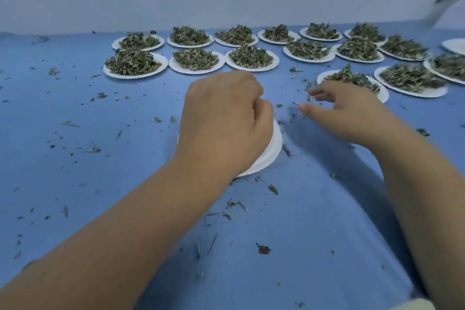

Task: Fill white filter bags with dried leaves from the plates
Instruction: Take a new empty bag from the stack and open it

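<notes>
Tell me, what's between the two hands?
Just blue cloth with tiny leaf crumbs lies between the left hand and right hand, in the head view.

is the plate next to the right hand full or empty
Full: the plate beside the right hand carries a heap of dried leaves across most of it.

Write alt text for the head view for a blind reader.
A person's left hand covers a stack of white plates on a blue cloth, while the right hand hovers, fingers spread, beside a plate of dried leaves. More leaf-heaped plates stand in rows behind; leaf bits lie scattered.
</notes>
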